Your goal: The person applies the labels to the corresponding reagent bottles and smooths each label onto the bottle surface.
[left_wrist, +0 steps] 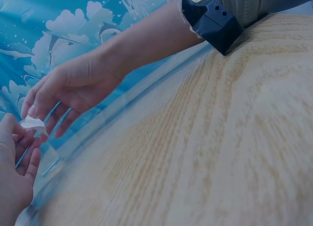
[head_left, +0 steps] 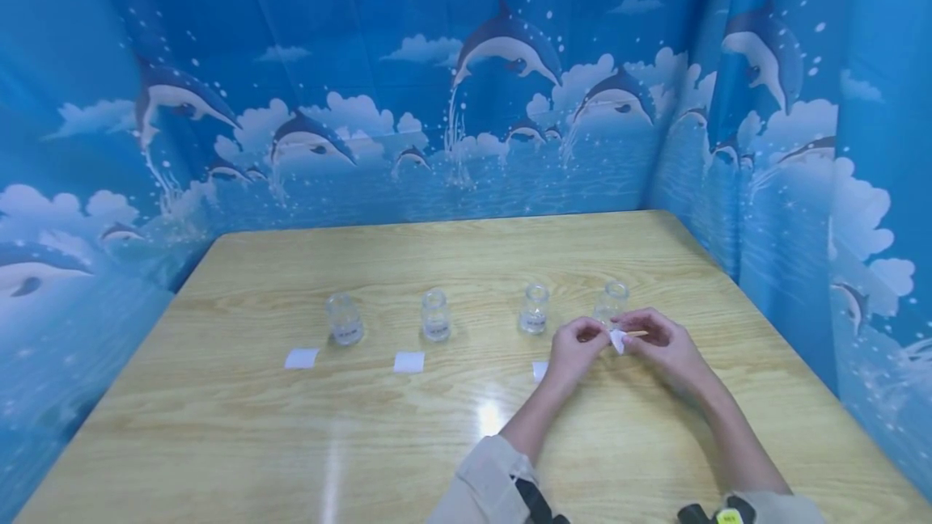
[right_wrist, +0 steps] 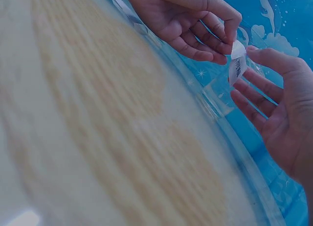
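Note:
Both hands meet over a small white label [head_left: 618,340] at the right side of the table. My left hand [head_left: 577,348] pinches its left edge between thumb and index finger. With thumb and fingertips, my right hand [head_left: 668,348] grips the other side. Seen in the right wrist view, the label [right_wrist: 238,64] is folded over and bears dark print on its lower part. A clear glass jar [head_left: 613,297] stands just behind the hands, its lower part overlapped by them. In the left wrist view, the white piece [left_wrist: 33,123] sits between the fingertips of both hands.
More clear jars stand in a row to the left: one glass jar [head_left: 534,315], another jar [head_left: 435,320] and a leftmost jar [head_left: 345,322]. White paper pieces [head_left: 408,362] lie before them, one partly behind my left forearm. A dolphin-printed curtain [head_left: 437,103] surrounds the wooden table [head_left: 255,443].

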Demonstrator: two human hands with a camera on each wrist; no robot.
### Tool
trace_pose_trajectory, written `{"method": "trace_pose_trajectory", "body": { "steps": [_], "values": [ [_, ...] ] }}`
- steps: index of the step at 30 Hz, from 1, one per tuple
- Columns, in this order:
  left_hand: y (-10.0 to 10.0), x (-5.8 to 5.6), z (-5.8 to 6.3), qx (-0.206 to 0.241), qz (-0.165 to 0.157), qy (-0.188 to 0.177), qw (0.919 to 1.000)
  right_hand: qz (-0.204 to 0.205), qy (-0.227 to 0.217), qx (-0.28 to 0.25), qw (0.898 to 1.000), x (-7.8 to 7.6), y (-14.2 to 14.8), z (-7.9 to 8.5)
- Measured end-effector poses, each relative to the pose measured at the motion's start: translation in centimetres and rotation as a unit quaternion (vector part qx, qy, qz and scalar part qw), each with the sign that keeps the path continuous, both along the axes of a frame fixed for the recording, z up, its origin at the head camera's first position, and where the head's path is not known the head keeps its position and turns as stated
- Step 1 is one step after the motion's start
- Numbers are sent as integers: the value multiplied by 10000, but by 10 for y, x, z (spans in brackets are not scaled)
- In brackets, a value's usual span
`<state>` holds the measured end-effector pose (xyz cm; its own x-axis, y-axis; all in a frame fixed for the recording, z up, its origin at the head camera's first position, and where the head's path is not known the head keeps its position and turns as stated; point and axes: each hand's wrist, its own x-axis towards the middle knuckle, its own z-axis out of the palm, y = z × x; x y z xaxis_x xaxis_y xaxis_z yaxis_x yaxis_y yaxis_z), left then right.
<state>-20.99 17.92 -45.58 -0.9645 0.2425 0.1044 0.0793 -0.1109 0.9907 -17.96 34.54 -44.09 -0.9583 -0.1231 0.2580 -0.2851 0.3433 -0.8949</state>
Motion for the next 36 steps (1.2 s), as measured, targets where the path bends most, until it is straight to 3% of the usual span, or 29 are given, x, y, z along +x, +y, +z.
{"method": "trace_pose_trajectory", "body": {
  "steps": [2, 6, 9, 11, 16, 26, 36],
  "values": [
    [-3, 5, 10, 93, 58, 7, 9999, 48, 60, -118, 9999, 0, 1, 0],
    [-2, 7, 14, 266, 158, -61, 9995, 132, 128, -241, 9995, -1, 3, -1],
    [5, -2, 0, 450, 175, -169, 9987, 236, 282, -310, 9988, -2, 3, -1],
    [6, -3, -3, 582, 194, -193, 9979, 272, 345, -386, 9983, -3, 3, -1],
    [5, -3, -3, 645, 275, -172, 9974, 155, 353, -361, 9986, -3, 2, 0],
    [4, -4, -1, 757, 371, -47, 9964, -483, 176, 0, 9987, -3, 5, -3],
    [5, -5, -9, 370, 423, 342, 9978, -620, 61, 309, 9976, -1, 8, -1]
  ]
}}
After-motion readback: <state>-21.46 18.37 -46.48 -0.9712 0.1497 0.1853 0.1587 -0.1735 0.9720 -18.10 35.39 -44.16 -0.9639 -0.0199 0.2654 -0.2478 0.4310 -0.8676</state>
